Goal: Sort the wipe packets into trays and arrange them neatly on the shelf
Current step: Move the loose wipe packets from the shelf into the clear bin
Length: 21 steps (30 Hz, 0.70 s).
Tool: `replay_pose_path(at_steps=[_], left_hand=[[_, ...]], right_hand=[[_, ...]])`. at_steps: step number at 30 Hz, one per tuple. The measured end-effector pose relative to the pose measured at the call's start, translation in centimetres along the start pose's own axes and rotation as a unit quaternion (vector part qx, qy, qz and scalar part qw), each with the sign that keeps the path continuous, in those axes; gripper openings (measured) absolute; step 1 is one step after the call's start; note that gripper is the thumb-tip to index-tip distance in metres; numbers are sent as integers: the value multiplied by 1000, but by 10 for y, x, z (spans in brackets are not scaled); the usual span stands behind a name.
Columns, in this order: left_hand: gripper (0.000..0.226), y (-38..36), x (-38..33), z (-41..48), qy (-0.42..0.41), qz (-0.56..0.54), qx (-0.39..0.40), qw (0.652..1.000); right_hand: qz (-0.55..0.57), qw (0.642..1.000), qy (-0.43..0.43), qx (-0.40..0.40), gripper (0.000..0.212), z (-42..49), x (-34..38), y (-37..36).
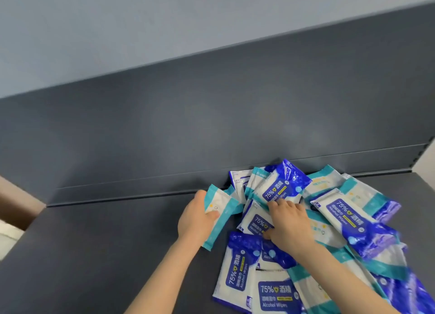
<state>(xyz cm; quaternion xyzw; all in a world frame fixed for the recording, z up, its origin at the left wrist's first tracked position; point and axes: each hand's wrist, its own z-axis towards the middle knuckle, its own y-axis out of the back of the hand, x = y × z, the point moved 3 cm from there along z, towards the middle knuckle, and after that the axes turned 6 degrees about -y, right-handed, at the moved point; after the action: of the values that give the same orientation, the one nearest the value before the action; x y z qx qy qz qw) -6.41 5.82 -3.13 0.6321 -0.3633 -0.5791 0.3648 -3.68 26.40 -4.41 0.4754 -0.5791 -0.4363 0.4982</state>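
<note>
Notably, left hand (196,219) gripped a teal packet (219,216), long axis pointing to the back of the shelf (117,243); right hand (290,226), fingers (276,206) spread flat, pressed the blue packet (254,219) just right of it.

dark grey shelf (106,243)
blue and teal wipe packets (353,222) heaped on its right side, against the back panel (164,130).

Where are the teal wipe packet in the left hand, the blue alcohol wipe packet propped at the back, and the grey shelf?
Teal-and-white plastic wipe packet (221,202), head view: its white middle.
Blue-and-white plastic alcohol wipe packet (279,190), head view: its printed label.
Dark grey flat shelf (117,243), head view: bare surface.
</note>
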Motion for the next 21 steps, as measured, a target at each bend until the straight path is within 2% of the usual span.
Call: replay_pose_path(at_steps=[4, 8, 14, 18, 21], left_hand=[[30, -3, 10, 35, -21, 70, 28, 997], [37, -12, 16, 51, -56, 123, 71, 988], [37, -14, 25, 56, -74, 121, 108, 984], [30, -13, 33, 46, -63, 42, 133, 988], [25, -6, 41, 28, -5, -123, 125, 985]], right_hand=[[13, 999, -19, -26, 50, -3, 3, -3], [20, 998, -36, -37, 51, -6, 5, -4], [21, 998, -50, -40, 51, -7, 7, -7], [24, 997, -54, -43, 52, -8, 8, -8], [32, 997, -60, -46, 55, -9, 7, -10]])
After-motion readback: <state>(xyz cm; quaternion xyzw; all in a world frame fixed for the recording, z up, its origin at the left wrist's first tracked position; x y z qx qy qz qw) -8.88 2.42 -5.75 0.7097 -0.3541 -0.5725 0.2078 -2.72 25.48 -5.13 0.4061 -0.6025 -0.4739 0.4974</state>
